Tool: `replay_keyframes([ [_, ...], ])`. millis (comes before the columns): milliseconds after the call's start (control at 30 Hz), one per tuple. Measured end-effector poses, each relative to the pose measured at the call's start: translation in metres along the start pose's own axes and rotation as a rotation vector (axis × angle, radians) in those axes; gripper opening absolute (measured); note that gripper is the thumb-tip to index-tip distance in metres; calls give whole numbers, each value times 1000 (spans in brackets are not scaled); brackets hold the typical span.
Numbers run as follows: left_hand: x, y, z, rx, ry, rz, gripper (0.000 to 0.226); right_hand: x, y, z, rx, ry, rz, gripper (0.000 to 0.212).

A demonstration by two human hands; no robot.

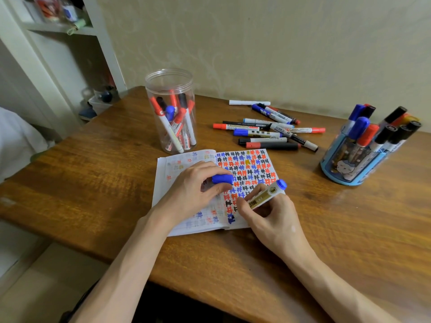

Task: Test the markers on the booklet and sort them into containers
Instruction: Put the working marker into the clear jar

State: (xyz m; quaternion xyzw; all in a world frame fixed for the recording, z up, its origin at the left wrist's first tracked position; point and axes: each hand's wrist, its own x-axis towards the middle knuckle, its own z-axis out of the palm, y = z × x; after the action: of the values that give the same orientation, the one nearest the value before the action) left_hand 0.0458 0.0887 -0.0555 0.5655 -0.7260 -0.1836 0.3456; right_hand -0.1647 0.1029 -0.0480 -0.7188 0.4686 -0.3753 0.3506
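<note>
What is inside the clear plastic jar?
Capped markers stand in the clear plastic jar: several red, some black, one blue. Overlapping barrels hide the exact count.

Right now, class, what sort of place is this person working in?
Probably a room in a home: a wooden table pushed against a patterned wall, with white shelves of household clutter beside it.

The white-and-gold blue-ended marker (263, 196) has its tip hidden under the right hand (272, 217); its label is too small to read. At eleven o'clock, blurred shelf clutter (58, 10) is cut by the top edge.
</note>
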Motion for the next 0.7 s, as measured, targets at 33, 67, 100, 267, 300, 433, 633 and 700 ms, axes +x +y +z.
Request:
replay_keyframes([
  [33,0,0,0,-8,5,-6,37,0,1,0,-1,-12,2,20],
  [67,0,1,0,-19,13,-10,34,0,0,0,5,-32,10,20],
  [100,0,1,0,-36,20,-13,33,0,0,0,11,-43,19,19],
  [267,-2,8,-5,-219,-14,-39,32,8,-5,-8,242,72,167,17],
  [300,-2,9,-6,-243,-16,-41,33,12,-8,-13,290,113,180,19],
  [433,-1,12,-9,-287,25,-69,32,38,-22,-35,374,191,179,38],
  [633,0,16,-13,-384,87,-95,22,62,-21,-35,497,171,282,28],
  [700,0,17,-12,-385,91,-100,21,58,-18,-32,556,156,323,29],
])
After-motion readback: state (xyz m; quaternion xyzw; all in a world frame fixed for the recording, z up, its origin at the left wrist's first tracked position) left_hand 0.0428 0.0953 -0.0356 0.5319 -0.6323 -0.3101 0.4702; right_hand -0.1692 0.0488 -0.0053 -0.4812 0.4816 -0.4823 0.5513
